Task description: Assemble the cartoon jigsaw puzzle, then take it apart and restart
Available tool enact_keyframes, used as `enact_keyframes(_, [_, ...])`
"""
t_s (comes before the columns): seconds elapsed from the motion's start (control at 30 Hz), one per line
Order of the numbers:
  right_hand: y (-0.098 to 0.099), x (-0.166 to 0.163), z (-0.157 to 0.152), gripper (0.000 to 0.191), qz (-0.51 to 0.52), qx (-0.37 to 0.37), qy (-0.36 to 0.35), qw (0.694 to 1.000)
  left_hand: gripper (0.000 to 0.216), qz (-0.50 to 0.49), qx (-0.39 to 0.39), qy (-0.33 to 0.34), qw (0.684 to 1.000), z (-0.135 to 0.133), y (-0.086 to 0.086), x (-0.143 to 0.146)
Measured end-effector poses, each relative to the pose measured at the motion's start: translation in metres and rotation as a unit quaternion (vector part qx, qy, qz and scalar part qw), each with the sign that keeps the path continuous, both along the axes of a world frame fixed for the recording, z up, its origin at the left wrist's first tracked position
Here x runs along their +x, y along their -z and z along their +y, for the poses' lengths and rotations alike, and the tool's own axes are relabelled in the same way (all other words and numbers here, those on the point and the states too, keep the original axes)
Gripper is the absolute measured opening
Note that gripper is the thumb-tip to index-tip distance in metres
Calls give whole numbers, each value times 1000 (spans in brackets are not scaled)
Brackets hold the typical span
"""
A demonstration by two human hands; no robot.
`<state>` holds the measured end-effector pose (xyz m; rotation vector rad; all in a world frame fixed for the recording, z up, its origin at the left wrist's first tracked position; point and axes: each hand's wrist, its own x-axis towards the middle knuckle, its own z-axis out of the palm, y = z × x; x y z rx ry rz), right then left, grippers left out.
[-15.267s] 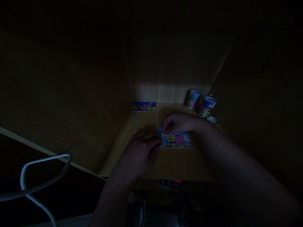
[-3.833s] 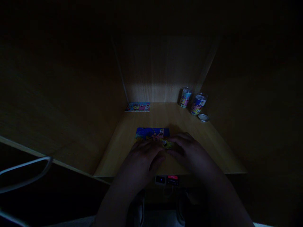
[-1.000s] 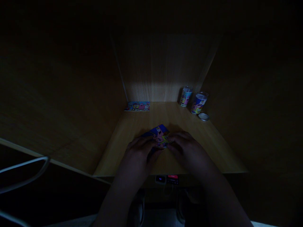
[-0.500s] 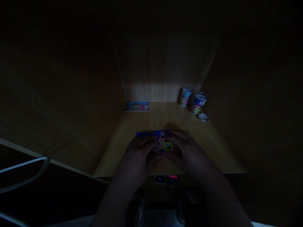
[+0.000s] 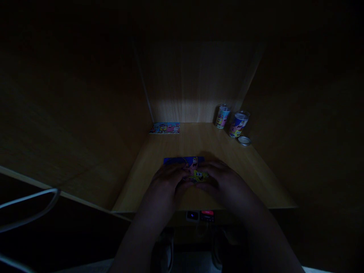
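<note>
A small jigsaw puzzle (image 5: 182, 161) with a blue cartoon print of SpongeBob and Patrick lies flat near the front of the wooden desk (image 5: 227, 178). My left hand (image 5: 166, 180) covers its left and lower part, fingers curled over it. My right hand (image 5: 222, 180) presses on its right side, close to the left hand. Between them a yellow SpongeBob figure shows, and the puzzle's lower edge is hidden.
At the back right stand two printed cylindrical tins (image 5: 222, 116) (image 5: 239, 124), with a round metal lid (image 5: 244, 140) beside them. A printed picture card (image 5: 164, 128) lies at the back left. Wooden walls enclose the desk. A white cable (image 5: 28, 203) hangs at lower left.
The puzzle, tilted a second ago, now lies square to the desk edge. Both hands stay on it and have shifted only slightly.
</note>
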<state>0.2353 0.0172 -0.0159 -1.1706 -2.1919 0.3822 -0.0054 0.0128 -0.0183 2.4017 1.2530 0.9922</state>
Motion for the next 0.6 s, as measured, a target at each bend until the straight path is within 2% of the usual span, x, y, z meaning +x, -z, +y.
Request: enact_keyframes(0.6, [-1, -4, -2, 32, -32, 22, 4, 999, 16, 14, 14, 1, 1000, 1, -5, 3])
